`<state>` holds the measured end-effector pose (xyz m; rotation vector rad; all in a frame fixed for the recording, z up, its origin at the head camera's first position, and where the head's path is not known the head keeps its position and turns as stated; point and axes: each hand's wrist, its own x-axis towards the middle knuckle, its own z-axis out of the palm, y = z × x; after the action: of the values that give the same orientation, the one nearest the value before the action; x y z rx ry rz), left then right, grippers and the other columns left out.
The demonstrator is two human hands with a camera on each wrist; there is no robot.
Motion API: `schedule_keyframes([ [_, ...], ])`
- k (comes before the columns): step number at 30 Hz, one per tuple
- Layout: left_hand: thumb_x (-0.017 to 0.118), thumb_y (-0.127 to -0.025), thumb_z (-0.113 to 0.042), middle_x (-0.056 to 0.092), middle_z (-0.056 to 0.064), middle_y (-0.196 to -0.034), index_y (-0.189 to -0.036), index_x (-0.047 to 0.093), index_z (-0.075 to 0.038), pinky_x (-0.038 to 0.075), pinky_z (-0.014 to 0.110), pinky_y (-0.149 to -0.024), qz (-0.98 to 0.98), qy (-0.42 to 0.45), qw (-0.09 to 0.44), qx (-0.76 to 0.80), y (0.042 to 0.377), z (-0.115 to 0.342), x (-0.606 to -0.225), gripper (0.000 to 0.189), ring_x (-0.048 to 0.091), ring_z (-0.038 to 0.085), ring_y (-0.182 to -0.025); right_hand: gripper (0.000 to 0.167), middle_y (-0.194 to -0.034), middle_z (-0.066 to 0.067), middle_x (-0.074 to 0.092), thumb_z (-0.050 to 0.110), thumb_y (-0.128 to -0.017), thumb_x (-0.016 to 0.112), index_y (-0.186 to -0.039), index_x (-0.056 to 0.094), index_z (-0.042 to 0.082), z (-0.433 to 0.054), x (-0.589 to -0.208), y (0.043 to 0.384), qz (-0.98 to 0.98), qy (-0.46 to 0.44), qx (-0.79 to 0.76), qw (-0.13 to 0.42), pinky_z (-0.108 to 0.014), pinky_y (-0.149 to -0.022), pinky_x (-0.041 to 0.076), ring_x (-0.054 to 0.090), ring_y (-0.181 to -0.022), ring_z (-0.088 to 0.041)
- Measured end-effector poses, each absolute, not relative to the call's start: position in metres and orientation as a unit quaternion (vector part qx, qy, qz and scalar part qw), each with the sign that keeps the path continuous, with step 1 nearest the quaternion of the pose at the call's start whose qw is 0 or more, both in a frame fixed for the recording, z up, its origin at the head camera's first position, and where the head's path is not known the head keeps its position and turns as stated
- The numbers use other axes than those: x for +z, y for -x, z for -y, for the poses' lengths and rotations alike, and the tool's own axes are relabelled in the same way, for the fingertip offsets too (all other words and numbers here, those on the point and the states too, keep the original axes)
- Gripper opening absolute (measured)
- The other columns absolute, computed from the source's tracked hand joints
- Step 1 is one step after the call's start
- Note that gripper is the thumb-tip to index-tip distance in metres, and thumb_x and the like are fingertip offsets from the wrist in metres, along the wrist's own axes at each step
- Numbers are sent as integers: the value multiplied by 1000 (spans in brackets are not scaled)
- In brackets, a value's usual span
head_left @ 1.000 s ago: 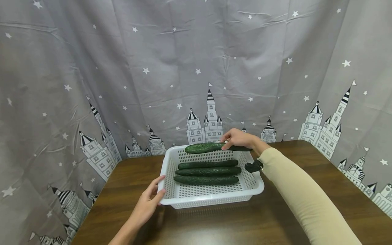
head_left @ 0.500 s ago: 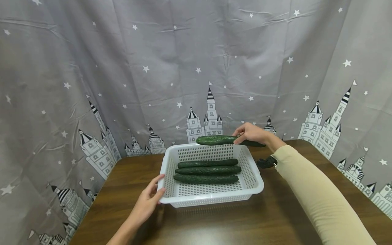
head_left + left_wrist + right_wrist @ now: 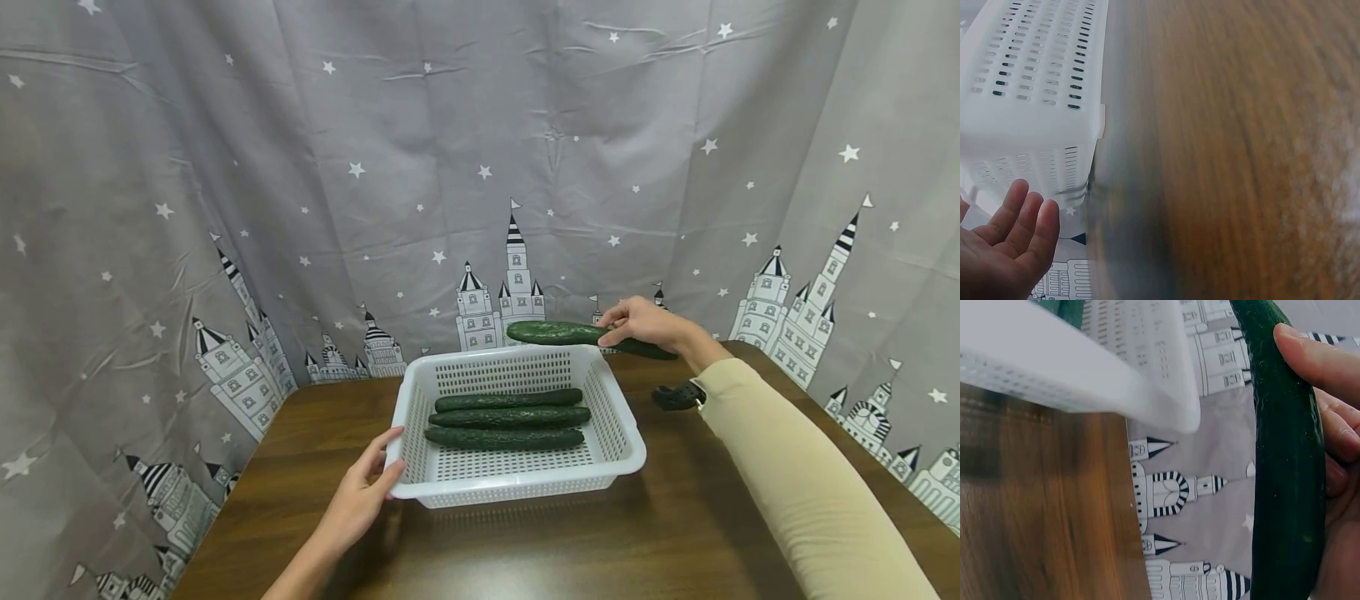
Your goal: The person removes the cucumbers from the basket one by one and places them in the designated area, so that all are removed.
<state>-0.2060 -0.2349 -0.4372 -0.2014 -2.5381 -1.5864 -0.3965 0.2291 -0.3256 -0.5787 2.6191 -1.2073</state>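
Observation:
My right hand (image 3: 643, 323) pinches a dark green cucumber (image 3: 555, 333) between thumb and fingers, above the far right corner of a white perforated plastic basket (image 3: 517, 485). Seen from the right wrist, this cucumber (image 3: 1288, 456) runs lengthwise along the fingers, with the thumb pressed on its skin. Inside the basket lie three more cucumbers (image 3: 510, 417), side by side across its floor. At the basket's left end, my left hand (image 3: 360, 492) holds the rim, thumb near the front corner. The left wrist view has several fingers of the left hand (image 3: 1010, 250) under the rim beside the end wall.
The basket stands on a brown wooden table (image 3: 525, 558). Behind the table hangs a grey curtain (image 3: 480, 167) printed with stars and castles. A black strap (image 3: 677, 397) hangs at the right wrist, below a pale yellow sleeve (image 3: 795, 467).
My right hand has carried its cucumber to the right and slightly up, from over the basket's back part toward its right end. The left hand, basket and other cucumbers have stayed put.

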Motion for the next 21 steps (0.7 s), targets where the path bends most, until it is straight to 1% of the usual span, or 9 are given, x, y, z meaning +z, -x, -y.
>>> schedule_keyframes([
  [4,62,-100,-15,67,17,-107,-146,50,-18,50,26,-65,843,69,71,-528,206,235,-438,48,60,20,-88,46,-146,-23,52,25,-88,78,-124,67,-1,-241,-328,395,-889,183,-411,84,-59,-115,32,40,-141,-45],
  [7,62,-100,-15,67,17,-107,-146,50,-17,51,26,-66,843,69,71,-529,206,236,-437,48,60,20,-89,47,-147,-25,50,24,-88,77,-125,66,-3,-250,-331,393,-888,176,-416,80,-61,-115,30,36,-143,-46],
  [12,62,-100,-15,67,17,-108,-146,50,-17,52,29,-67,843,69,70,-529,207,236,-437,48,59,16,-87,51,-145,-28,51,22,-90,76,-130,62,-6,-266,-340,393,-888,158,-425,76,-62,-113,31,36,-141,-47],
  [15,62,-100,-16,67,17,-108,-147,49,-17,52,29,-68,844,70,69,-528,207,235,-436,48,59,15,-86,55,-149,-30,44,22,-91,75,-134,58,-7,-276,-345,394,-890,144,-427,75,-62,-114,30,34,-142,-49],
  [18,62,-100,-16,67,17,-109,-147,49,-17,52,29,-68,843,68,68,-530,206,235,-437,48,59,16,-87,56,-153,-31,39,24,-91,74,-134,57,-7,-284,-350,392,-891,135,-427,71,-62,-115,28,32,-143,-49],
  [20,61,-100,-16,67,17,-109,-147,49,-17,52,29,-68,843,68,68,-530,206,235,-437,48,59,15,-87,56,-153,-31,39,25,-91,74,-134,58,-7,-289,-352,390,-894,129,-424,65,-61,-115,29,34,-142,-49],
  [21,61,-100,-16,67,17,-109,-147,49,-17,52,28,-67,843,67,68,-530,206,235,-437,48,59,15,-87,56,-151,-31,41,25,-90,74,-133,59,-7,-291,-353,389,-895,127,-423,61,-59,-113,33,38,-139,-48],
])
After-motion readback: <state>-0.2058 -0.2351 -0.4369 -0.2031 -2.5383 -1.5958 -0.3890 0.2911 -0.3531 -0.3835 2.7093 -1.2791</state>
